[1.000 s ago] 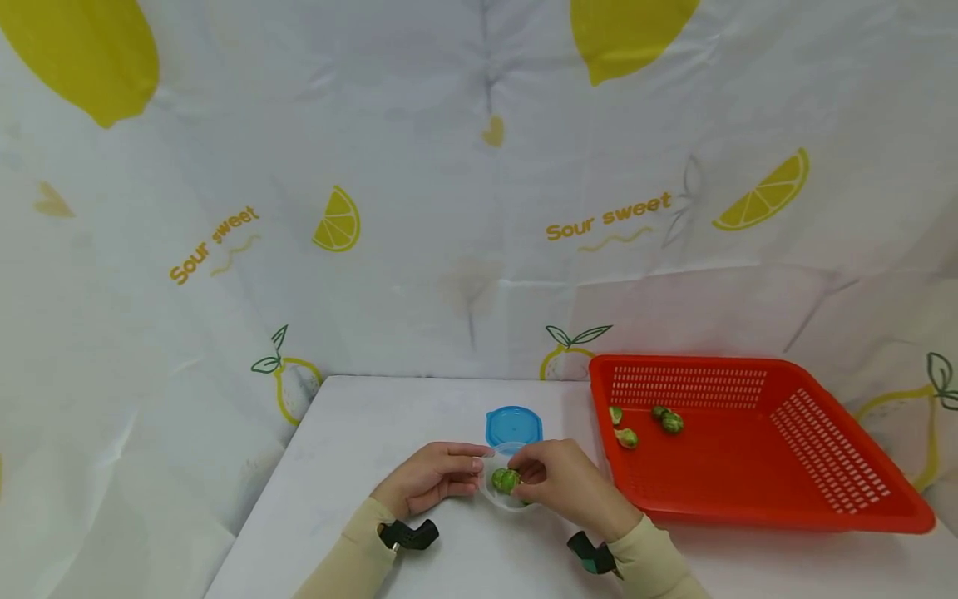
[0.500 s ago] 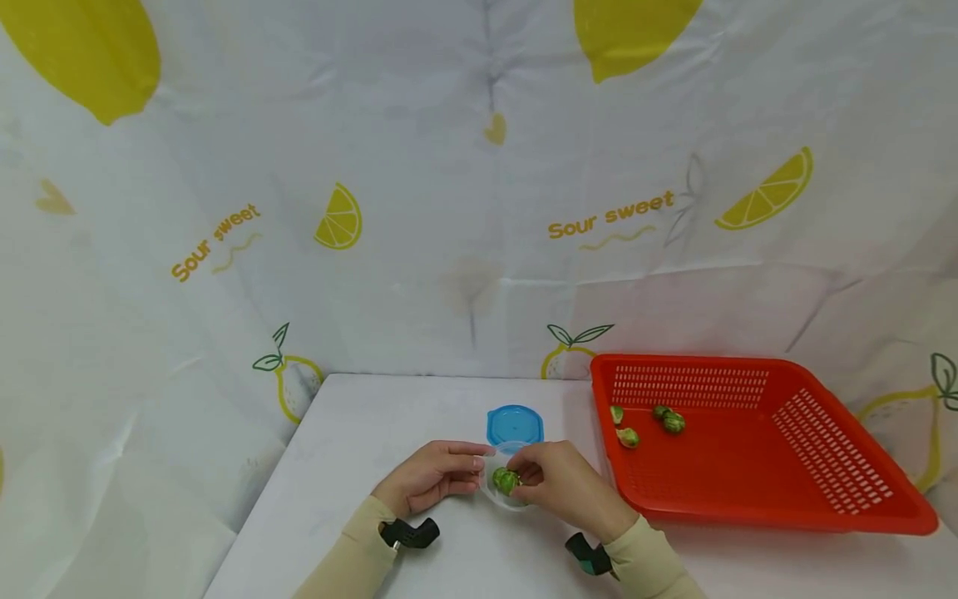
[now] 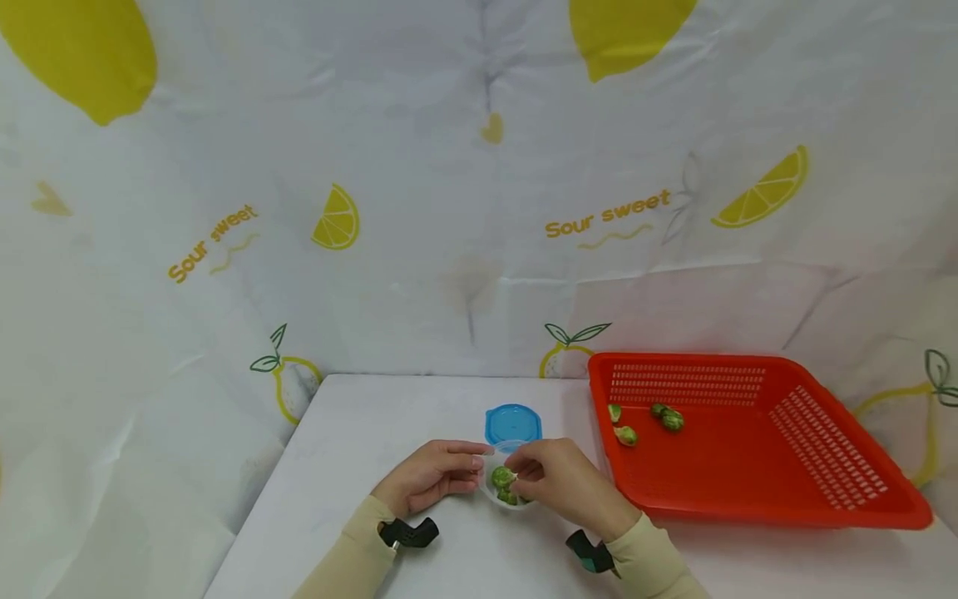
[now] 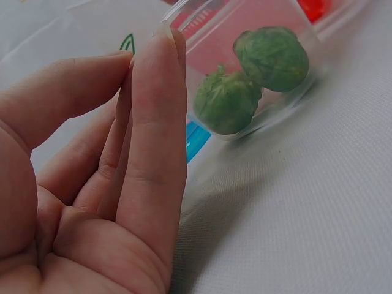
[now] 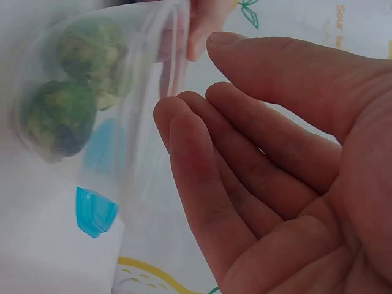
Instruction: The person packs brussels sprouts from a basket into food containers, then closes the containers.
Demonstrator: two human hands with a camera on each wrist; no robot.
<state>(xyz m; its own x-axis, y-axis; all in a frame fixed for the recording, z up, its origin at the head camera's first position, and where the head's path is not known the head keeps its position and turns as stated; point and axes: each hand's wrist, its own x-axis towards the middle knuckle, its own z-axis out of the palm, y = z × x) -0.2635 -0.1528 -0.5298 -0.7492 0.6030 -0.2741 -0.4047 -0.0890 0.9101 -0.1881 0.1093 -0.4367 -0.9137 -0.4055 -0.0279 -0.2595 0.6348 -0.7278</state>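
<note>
A small clear container [image 3: 488, 492] stands on the white table between the hands, with two green Brussels sprouts [image 4: 272, 58] visible inside. My left hand [image 3: 430, 478] is at its left side, fingers extended and fingertips touching the rim; in the left wrist view the thumb of this hand [image 4: 92, 165] lies close to the fingers. Over the right side of the container is my right hand [image 3: 569, 482]. The right wrist view has this hand [image 5: 275, 159] with fingers loosely bent, a gap between thumb and fingers, nothing held, and the sprouts [image 5: 61, 119] behind the container's wall.
Just behind the container lies a blue lid [image 3: 513, 424] on the table. A red basket [image 3: 748, 474] is at the right, holding several sprouts or pieces [image 3: 672, 419] near its left side. A white cloth [image 3: 419, 291] printed with lemons hangs behind the table.
Inside the container the sprouts have shifted: side by side before, they now lie one in front of the other. Both hands have stayed almost in place.
</note>
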